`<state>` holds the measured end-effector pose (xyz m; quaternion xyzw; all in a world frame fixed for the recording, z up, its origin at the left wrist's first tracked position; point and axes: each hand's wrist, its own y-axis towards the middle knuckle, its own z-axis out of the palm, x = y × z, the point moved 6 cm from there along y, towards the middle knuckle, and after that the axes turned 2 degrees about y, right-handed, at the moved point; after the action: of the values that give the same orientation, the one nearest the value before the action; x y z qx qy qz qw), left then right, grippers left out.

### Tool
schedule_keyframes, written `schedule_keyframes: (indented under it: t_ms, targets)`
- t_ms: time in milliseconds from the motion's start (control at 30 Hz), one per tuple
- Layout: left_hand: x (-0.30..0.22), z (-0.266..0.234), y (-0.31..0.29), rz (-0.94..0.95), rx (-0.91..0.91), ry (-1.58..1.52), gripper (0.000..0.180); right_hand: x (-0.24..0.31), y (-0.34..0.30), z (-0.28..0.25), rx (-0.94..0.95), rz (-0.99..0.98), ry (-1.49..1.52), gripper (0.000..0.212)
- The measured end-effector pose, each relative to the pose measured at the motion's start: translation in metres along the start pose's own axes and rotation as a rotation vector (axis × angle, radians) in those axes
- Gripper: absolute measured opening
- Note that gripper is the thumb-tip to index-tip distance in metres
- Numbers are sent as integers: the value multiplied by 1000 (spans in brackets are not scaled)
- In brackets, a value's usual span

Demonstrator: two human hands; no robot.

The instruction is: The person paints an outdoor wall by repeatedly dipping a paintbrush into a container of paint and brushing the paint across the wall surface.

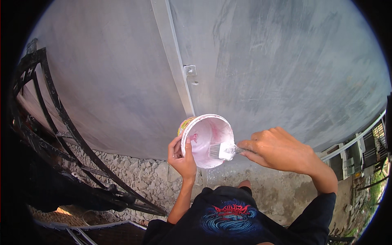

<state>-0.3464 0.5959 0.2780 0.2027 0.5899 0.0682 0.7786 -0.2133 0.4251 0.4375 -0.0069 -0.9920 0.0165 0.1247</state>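
Observation:
My left hand (182, 159) grips a small round tub (208, 117) by its left side, thumb over the rim and fingers behind the wall. The tub is tilted so its whitish-pink inside faces me, and its outer side carries a coloured print. In my right hand (281, 150) is a paintbrush (227, 151), fingers closed round its handle. Its bristles reach into the tub's mouth at the lower right, and white paint coats its ferrule. Whether the bristles touch the inner wall, I cannot tell.
Ahead stands a grey, streaky metal gate (277, 73) with a vertical strip (173, 53) and a small latch plate (190, 70). A black metal frame (61, 110) curves along the left. Rubble (139, 175) lies below it, beside a concrete floor (281, 196).

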Motion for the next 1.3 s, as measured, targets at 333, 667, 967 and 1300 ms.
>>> schedule_keyframes:
  t_ms: [333, 667, 967, 1300]
  targets:
    - [91, -20, -12, -423, -36, -207, 28, -12, 13, -100, -454, 109, -401, 16]
    - [101, -49, -19, -453, -110, -210, 28, -9, 22, -187, -898, -134, -756, 14]
    - [104, -68, -17, -430, -168, -195, 25, 31, 40, -148, -1025, 27, -1179, 17]
    - [111, -56, -18, -468, -97, -190, 29, -37, 81, 80, -239, -81, -809, 18]
